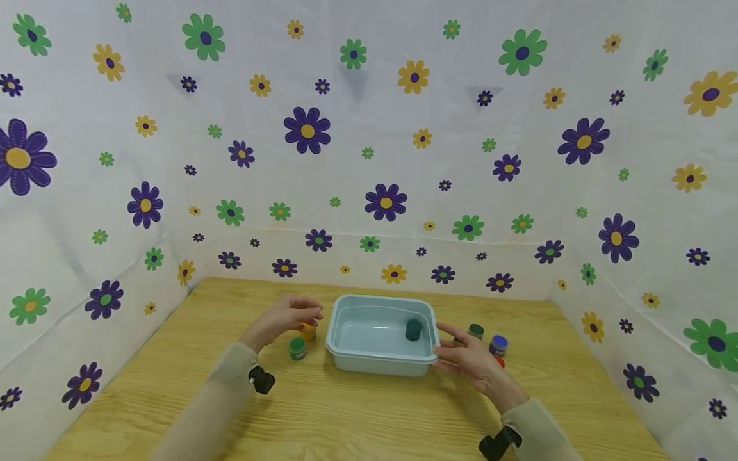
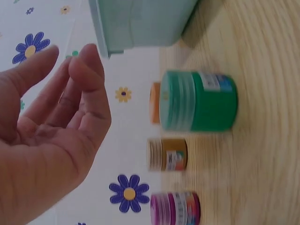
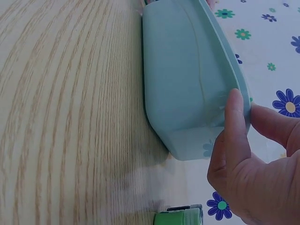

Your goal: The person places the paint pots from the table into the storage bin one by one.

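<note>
A pale blue plastic basin (image 1: 377, 365) stands on the table, with a dark green paint jar (image 1: 412, 330) inside near its right end. My right hand (image 1: 469, 363) holds the basin's right front corner; in the right wrist view, thumb and fingers (image 3: 236, 126) lie about the rim. To the left of the basin, my left hand (image 1: 291, 315) hovers with loosely bent fingers, holding nothing. Beneath and beside it are a green paint jar (image 1: 297, 349) and an orange-yellow jar (image 1: 309, 332), partly hidden by the hand.
Right of the basin stand a dark green jar (image 1: 475, 331), a blue jar (image 1: 498, 345) and a red one (image 1: 500, 362) partly behind my right hand. The left wrist view shows a golden-brown jar (image 2: 168, 154) and a magenta jar (image 2: 176, 208). Flower-printed cloth (image 1: 357, 173) encloses the wooden table (image 1: 357, 416).
</note>
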{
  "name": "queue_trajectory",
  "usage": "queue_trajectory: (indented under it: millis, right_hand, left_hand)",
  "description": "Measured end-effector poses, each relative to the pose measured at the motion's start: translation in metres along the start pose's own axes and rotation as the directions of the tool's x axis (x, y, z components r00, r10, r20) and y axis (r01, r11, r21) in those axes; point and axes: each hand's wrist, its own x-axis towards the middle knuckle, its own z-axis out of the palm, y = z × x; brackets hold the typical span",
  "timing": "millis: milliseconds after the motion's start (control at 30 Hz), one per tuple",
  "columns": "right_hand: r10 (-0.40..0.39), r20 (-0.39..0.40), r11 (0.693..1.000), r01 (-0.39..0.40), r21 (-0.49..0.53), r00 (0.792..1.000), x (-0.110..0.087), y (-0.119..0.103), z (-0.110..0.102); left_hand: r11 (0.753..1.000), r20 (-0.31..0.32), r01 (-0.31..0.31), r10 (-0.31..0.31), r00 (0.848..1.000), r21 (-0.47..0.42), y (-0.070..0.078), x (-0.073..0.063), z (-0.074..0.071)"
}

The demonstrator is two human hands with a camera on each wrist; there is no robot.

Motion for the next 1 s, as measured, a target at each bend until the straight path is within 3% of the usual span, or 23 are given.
queue_trajectory:
  millis: [300,533,700,1000]
  right_hand:
    - [0.0,0.003,1.0,0.0,-0.009,1.0,-0.001,0.0,-0.001]
    - [-0.003,0.002,1.0,0.003,-0.017,1.0,0.0,0.002,0.0]
    - [0.002,-0.004,1.0,-0.002,-0.02,1.0,0.001,0.002,0.0]
    - [-0.002,-0.003,1.0,0.002,-0.022,1.0,0.001,0.001,-0.001]
  left_hand:
    - [0.991,0.05,-0.018,0.011,0.999,0.135,-0.014,-0.017,-0.019]
    - [0.993,0.105,0.009,-0.021,0.994,0.119,-0.028,-0.025,-0.027]
    - [0.993,0.153,0.03,-0.048,0.987,0.118,-0.031,-0.029,-0.026]
    - [0.977,0.138,0.12,-0.145,0.98,0.177,-0.035,-0.025,-0.018]
